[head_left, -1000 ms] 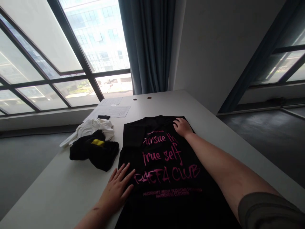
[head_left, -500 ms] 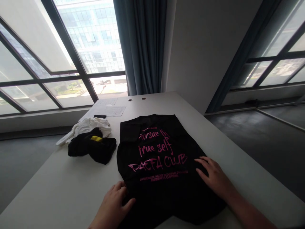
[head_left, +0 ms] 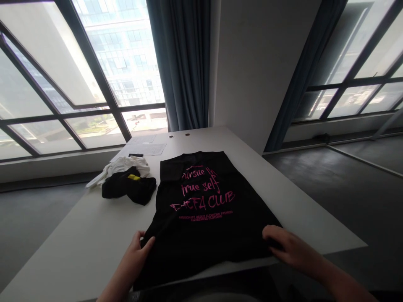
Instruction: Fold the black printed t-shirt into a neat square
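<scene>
A black T-shirt (head_left: 201, 239) with pink lettering lies spread on the white table, its neck end pointing away from me. Its side edges look folded in, and the lower end reaches the table's near edge. At the lower left edge, my left hand (head_left: 137, 251) pinches the cloth between thumb and fingers. My right hand (head_left: 285, 245) is closed on the lower right edge, its fingertips partly hidden by the cloth. Between the two hands the fabric looks pulled fairly flat.
Left of the shirt lie a crumpled black garment with a yellow patch (head_left: 129, 186) and a white garment (head_left: 115, 167). Behind them are a small dark object (head_left: 136, 155) and paper sheets (head_left: 147, 149). The white table (head_left: 302, 222) backs onto a blue curtain (head_left: 179, 67) and windows.
Both hands have gone from resting on the shirt to gripping its lower side edges. The hem is now straighter and wider. The camera view has shifted somewhat.
</scene>
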Demonstrator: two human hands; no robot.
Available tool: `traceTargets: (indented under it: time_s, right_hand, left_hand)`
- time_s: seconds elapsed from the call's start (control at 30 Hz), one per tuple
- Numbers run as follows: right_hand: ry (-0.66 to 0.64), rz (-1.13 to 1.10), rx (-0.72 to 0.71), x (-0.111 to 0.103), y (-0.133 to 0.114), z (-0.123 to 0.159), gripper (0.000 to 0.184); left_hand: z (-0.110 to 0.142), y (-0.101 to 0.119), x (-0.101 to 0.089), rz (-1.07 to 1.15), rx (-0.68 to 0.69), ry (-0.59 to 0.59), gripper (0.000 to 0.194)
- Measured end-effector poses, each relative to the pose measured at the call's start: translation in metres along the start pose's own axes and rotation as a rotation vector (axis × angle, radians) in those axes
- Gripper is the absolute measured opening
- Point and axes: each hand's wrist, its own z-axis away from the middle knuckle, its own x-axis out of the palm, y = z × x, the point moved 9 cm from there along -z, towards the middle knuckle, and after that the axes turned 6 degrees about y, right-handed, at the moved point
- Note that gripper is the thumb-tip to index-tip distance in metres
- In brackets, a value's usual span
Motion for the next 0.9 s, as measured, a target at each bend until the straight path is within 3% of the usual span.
traceTargets:
  time_s: [0.17, 0.33, 0.57, 0.67, 0.77, 0.9]
  right_hand:
    - [-0.131, 0.038, 0.083, -0.008, 0.006, 0.017, 0.012]
    - [-0.249, 0.085, 0.130, -0.003, 0.010, 0.022, 0.014]
    - [-0.403, 0.076, 0.209, 0.010, 0.002, 0.021, 0.020]
    - [-0.457, 0.000, 0.185, 0.004, -0.006, 0.004, 0.028]
    - [-0.322, -0.035, 0.062, -0.013, -0.001, -0.043, 0.034]
    - [0.063, -0.016, 0.003, -0.034, 0.054, -0.129, 0.042]
  left_hand:
    - [0.017, -0.007, -0.016, -0.125, 0.026, 0.019, 0.061]
    - [0.028, -0.003, -0.020, -0.377, 0.067, -0.044, 0.051]
    - [0.022, -0.010, -0.028, -0.589, 0.095, -0.051, 0.052]
    - [0.013, 0.000, -0.036, -0.694, 0.137, 0.010, 0.050]
    - [-0.009, 0.026, -0.040, -0.770, 0.245, 0.125, 0.046]
    - [-0.063, 0.073, -0.022, -0.827, 0.453, 0.174, 0.037]
